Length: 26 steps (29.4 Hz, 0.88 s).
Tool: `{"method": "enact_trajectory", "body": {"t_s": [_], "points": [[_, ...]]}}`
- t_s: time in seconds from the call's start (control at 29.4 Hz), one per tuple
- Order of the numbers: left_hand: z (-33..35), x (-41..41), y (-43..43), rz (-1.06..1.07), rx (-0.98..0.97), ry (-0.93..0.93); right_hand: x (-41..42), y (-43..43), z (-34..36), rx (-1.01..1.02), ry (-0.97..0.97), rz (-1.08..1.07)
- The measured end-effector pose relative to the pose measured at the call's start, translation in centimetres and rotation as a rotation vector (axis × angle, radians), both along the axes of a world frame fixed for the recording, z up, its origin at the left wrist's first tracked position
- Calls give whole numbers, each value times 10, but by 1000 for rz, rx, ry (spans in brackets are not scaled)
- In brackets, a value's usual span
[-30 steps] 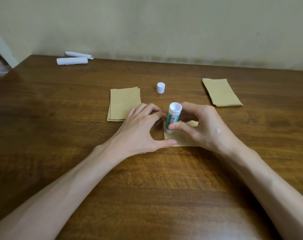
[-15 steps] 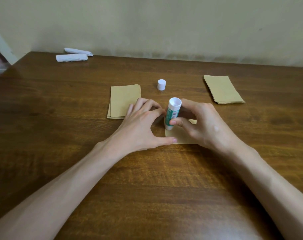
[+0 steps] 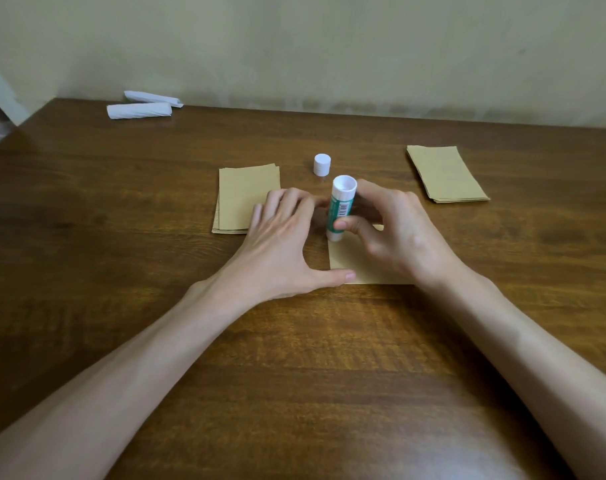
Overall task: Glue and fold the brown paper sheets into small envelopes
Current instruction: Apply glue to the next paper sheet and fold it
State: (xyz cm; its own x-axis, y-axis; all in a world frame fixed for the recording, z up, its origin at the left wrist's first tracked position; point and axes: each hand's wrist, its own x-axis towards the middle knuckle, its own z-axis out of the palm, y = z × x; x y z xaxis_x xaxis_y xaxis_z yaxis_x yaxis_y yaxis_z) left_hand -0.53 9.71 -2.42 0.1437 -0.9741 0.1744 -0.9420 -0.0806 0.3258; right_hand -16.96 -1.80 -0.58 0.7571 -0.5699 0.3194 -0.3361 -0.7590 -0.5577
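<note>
the brown paper sheet [image 3: 351,268] lies flat at the middle of the table [image 3: 87,237], with its long edges running toward the far edge. the right hand [image 3: 398,233] covers its right half.

the glue stick [image 3: 341,209] stands nearly upright, and its lower end sits on the sheet's far left corner. its green label carries a barcode. the print on the label is too small to read. the right hand grips the stick, thumb across the front of the label and fingers curled round the back.

the left hand [image 3: 284,251] lies spread and relaxed, grasping nothing. its thumb presses the sheet's near left corner and its fingertips reach toward the stick.

the white cap [image 3: 321,164] stands upright just beyond the stick, apart from it. the left stack [image 3: 246,199] of brown sheets lies just left of the hands, and the left hand's fingers overlap its right edge. the right stack [image 3: 445,173] lies well apart toward the far right, slightly skewed. two white paper rolls [image 3: 140,110] lie at the far left corner, close to the wall.

bare wood runs from the sheet to the near edge, crossed only by the two forearms. more bare wood lies between the sheet and the right stack, and along the left edge.
</note>
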Motion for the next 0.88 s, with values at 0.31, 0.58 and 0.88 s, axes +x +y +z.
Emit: {"method": "enact_trajectory", "body": {"t_s": [0.31,0.58,0.88], "points": [[0,0,0,15,1,3,5,-6,-2,-10,-19,19],[4,5,-1,19,43,31,1,-9,1,140,-290,-98],[-1,9,-1,-1,23,41,-10,5,3,259,-220,18]]}}
